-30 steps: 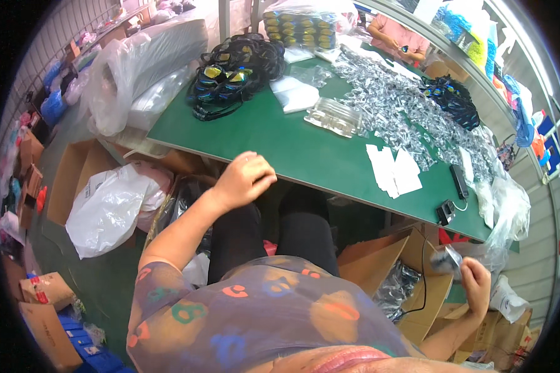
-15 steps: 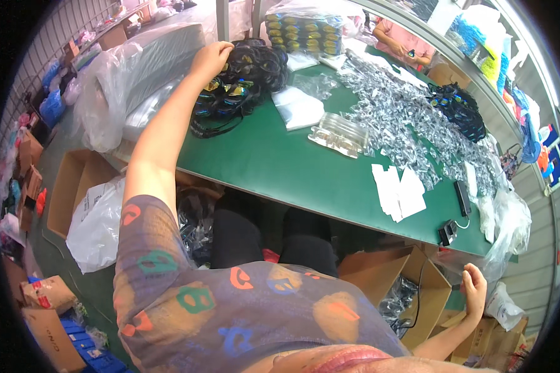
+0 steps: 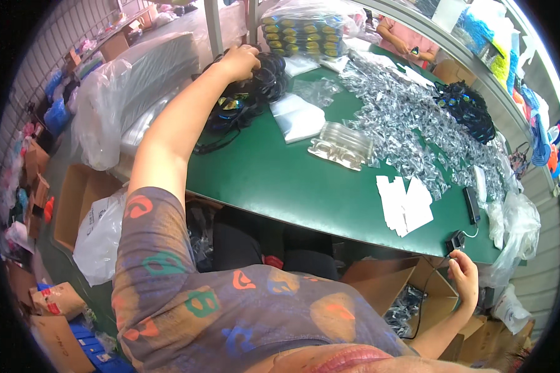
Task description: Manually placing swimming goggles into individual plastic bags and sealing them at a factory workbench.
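Note:
My left hand (image 3: pixel 239 62) reaches out to the far left of the table, its fingers curled down over a pile of swim goggles (image 3: pixel 235 102) with black straps and mirrored lenses. The fingertips are hidden among the straps. At the right front edge, my right hand (image 3: pixel 465 281) has its thumb and fingers drawn together. Its fingertips come against a small black device (image 3: pixel 456 242) and a dark cord; whether something is pinched between them is too small to tell. A white cable joins the device to a black bar-shaped object (image 3: pixel 471 205).
On the green table (image 3: pixel 261 189) lie clear plastic pieces (image 3: pixel 392 118), transparent cases (image 3: pixel 341 146), white slips (image 3: pixel 404 206), plastic bags (image 3: pixel 297 117) and a second goggle pile (image 3: pixel 466 115). Packed goggles (image 3: pixel 302 36) stand behind. Open cartons (image 3: pixel 438 295) sit below. Another person's hands (image 3: pixel 410 53) work across the table.
My left hand has moved right over the goggle pile from its far left side. My right hand has come up and left to the small black device at the table edge. The view has shifted slightly.

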### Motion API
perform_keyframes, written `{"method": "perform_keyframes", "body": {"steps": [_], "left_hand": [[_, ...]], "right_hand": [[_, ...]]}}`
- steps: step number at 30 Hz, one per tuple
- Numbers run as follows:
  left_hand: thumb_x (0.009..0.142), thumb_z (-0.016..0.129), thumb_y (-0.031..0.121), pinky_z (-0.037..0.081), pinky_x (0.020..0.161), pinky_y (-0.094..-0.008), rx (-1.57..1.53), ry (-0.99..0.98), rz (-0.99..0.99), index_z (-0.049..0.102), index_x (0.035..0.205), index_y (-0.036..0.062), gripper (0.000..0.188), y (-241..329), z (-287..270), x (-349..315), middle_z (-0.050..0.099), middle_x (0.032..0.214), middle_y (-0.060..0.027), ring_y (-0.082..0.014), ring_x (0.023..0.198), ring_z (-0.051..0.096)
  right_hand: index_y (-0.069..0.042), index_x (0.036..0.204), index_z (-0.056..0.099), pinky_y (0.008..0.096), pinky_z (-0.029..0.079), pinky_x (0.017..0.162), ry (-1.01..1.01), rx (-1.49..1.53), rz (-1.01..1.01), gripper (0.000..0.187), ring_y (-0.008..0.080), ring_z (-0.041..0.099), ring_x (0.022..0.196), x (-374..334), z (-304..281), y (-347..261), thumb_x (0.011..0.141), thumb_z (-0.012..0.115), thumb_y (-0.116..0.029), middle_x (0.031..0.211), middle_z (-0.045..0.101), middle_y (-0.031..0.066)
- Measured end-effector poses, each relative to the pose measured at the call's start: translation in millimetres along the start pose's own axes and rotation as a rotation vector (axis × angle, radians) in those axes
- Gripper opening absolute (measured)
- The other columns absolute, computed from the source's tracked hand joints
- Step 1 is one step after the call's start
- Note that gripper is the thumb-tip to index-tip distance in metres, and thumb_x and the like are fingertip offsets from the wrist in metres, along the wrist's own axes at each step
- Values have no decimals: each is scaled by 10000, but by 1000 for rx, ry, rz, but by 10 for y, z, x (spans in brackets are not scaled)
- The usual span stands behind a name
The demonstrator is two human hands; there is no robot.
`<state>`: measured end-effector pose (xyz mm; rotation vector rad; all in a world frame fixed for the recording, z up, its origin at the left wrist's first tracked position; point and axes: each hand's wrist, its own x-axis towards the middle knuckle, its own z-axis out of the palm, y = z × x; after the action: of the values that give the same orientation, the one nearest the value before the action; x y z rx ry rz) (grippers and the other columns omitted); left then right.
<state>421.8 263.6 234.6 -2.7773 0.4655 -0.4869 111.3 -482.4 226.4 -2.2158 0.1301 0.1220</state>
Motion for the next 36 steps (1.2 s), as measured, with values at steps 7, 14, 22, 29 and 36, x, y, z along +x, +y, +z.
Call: {"method": "perform_keyframes", "body": {"steps": [7,14,22,29,36], "left_hand": [[860,711,139,512,971,-450,75,142,-124,749,979,97,132,102,-175,-82,713,1094,-111,-308,1141,659],[873,675,16,513,920,-444,0,1062,-65,670,1176,82,311,113,-1423,-827,727,1063,-90,-312,1001,671],[875,652,-25,530,880,-427,-9,832,177,674,1279,67,416,1417,-2214,-1242,708,1101,-139,-342,1010,675],[906,578,-42,527,866,-423,-457,710,-2,645,1251,31,360,2186,-1465,-1773,685,1056,-154,-337,967,664],[1054,581,343,497,826,-414,-2293,-516,-172,617,1083,47,300,2988,-732,-2841,630,835,-48,-195,773,619]], "right_hand": [[-7,1135,669,225,429,617,-24,-13,-58,179,43,506,692,104,131,65,967,680,-66,762,537,-56],[1,1142,677,263,469,681,-137,-97,-274,242,97,566,763,173,482,-407,921,728,-84,852,628,7],[6,1507,432,408,413,1142,6,168,-949,819,292,540,1355,800,2085,-1531,849,854,-236,1459,548,194],[-4,1204,664,322,540,877,-636,757,-720,301,154,669,942,667,2998,-1740,1011,697,-232,984,699,38],[-73,1110,681,229,458,572,-737,781,-293,248,79,599,644,844,2730,-1263,966,744,-265,789,647,-9]]}}
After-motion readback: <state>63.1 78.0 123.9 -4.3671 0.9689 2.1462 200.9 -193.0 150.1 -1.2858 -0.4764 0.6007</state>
